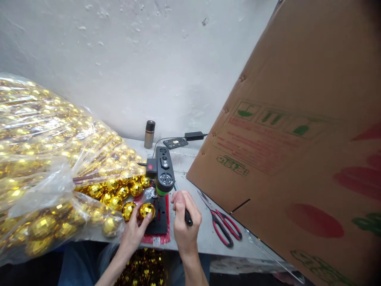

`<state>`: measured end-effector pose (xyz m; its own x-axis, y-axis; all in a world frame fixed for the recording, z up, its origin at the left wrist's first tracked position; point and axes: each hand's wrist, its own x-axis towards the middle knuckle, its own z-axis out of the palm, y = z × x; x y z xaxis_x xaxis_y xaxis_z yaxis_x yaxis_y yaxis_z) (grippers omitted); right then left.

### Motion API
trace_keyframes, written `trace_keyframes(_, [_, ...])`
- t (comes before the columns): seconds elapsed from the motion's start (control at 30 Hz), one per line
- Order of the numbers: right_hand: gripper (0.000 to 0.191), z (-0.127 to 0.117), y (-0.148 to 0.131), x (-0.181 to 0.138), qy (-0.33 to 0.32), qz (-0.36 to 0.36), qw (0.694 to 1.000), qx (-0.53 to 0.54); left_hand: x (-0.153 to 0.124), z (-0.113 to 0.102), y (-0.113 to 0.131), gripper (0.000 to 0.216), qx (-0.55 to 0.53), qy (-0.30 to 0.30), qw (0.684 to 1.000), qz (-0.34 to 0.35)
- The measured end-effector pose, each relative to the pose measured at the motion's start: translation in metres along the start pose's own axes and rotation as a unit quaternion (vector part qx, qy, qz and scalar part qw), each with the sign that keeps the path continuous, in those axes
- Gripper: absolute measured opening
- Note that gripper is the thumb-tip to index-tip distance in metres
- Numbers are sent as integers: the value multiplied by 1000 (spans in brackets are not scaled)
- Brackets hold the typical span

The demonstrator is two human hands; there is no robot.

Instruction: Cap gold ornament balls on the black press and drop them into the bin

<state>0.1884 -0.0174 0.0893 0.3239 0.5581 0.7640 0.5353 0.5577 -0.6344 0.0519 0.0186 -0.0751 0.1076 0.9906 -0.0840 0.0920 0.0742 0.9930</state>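
A person's left hand [137, 226] pinched one gold ball [147, 210] at a black bench drill [165, 171], right hand [185, 220] fingers curled around a black handle [188, 218], with a bulging bag [53, 135] left, a gold heap [145, 268] near, and progress unclear.

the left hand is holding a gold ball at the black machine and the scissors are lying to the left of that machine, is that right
Not quite: the scissors lie to the right of the black machine, next to the cardboard box, as the head view shows. The left hand is indeed holding a gold ball at the machine.
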Motion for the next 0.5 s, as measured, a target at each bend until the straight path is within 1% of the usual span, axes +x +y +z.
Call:
trace_keyframes(0.1, [29, -2, 3, -5, -14, 7, 1000, 0, 6, 3, -3, 69, 116, 11, 990, 77])
trace_keyframes(0.17, [28, -4, 3, -9, -22, 12, 1000, 1, 12, 3, -3, 64, 159, 19, 978, 133])
trace_keyframes(0.23, [27, -5, 3, -10, -25, 12, 1000, 4, 18, 4, -4, 61, 183, 21, 967, 175])
trace_keyframes(0.33, [27, -5, 2, -11, -27, 8, 1000, 8, 24, 5, -8, 58, 202, 19, 958, 203])
trace_keyframes(0.5, [26, -6, 2, -11, -28, 6, 1000, 7, 27, 7, -15, 54, 196, 34, 956, 215])
